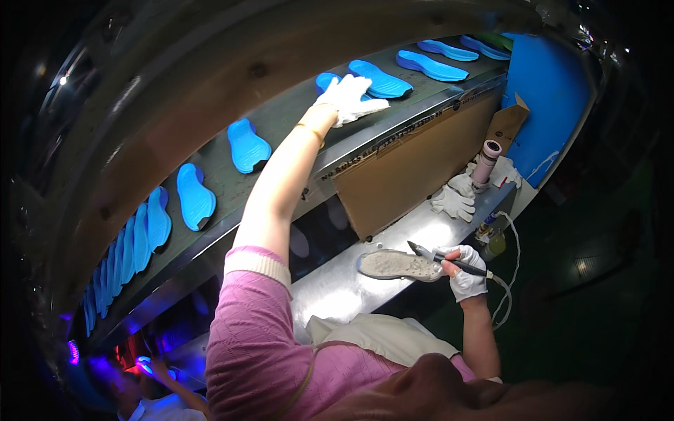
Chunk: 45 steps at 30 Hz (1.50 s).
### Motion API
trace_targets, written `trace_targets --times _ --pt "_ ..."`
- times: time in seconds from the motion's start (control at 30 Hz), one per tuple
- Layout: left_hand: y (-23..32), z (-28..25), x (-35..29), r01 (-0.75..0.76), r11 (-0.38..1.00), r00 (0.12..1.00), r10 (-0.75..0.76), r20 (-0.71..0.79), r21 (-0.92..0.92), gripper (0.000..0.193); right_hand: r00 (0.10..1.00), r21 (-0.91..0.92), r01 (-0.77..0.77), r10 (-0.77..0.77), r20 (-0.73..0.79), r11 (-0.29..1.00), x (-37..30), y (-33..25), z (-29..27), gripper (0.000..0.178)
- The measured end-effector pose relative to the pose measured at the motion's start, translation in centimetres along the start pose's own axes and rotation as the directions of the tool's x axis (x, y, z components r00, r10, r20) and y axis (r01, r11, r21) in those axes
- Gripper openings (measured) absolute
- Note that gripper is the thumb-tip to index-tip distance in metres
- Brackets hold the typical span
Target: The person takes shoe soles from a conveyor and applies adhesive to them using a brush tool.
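Note:
My left hand (pixel 347 100), in a white glove, reaches out over the conveyor belt. Its fingers are spread over a blue shoe sole (pixel 325 82), which the glove partly hides; whether they press on it I cannot tell. Just beyond lies another blue sole (pixel 379 80). My right hand (pixel 465 276), in a white glove with bare fingertips showing, is closed around a black pen-shaped tool (pixel 468 267) with a pale cable. The tool's tip points left, above a grey, rough-surfaced shoe sole (pixel 397 265) lying on the metal bench (pixel 330 298).
More blue soles (pixel 195 196) lie along the dark conveyor belt (pixel 217 158), bunched at its left end. A cardboard sheet (pixel 407 172) stands below the belt edge. White gloves (pixel 456 200) and a pink bottle (pixel 486 163) are at the bench's right. Another person (pixel 158 393) works at lower left.

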<state>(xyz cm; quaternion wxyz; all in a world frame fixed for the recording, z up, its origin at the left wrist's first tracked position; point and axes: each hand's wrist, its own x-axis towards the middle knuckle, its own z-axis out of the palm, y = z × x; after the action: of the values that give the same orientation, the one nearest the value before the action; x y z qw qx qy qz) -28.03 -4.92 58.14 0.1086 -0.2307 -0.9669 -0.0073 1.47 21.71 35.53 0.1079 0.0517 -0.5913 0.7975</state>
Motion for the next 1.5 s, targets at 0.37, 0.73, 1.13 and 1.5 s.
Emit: trace_targets --times 0.37,0.73,1.13,1.5 --pt "-3.9 0.2 -5.7 0.181 0.98 0.969 -0.193 0.157 0.086 0.097 0.998 0.141 -0.059 0.054 0.035 0.988 0.8 1.7 -0.8 0.018" --pt "-22.7 -10.3 -39.8 0.361 0.846 0.905 -0.215 -0.368 0.393 0.045 0.905 0.175 -0.182 0.096 0.414 0.968 2.4 1.8 10.2 0.017" --pt "-19.7 -4.5 -54.5 0.635 0.754 0.768 -0.592 -0.244 0.167 0.07 0.75 0.047 -0.314 0.218 0.624 0.948 -0.9 1.7 19.6 0.016" --pt "-19.9 -1.3 -57.1 0.674 0.664 0.736 -0.637 -0.227 0.322 0.04 0.689 0.014 -0.364 0.26 0.676 0.931 -6.1 1.6 19.8 0.02"
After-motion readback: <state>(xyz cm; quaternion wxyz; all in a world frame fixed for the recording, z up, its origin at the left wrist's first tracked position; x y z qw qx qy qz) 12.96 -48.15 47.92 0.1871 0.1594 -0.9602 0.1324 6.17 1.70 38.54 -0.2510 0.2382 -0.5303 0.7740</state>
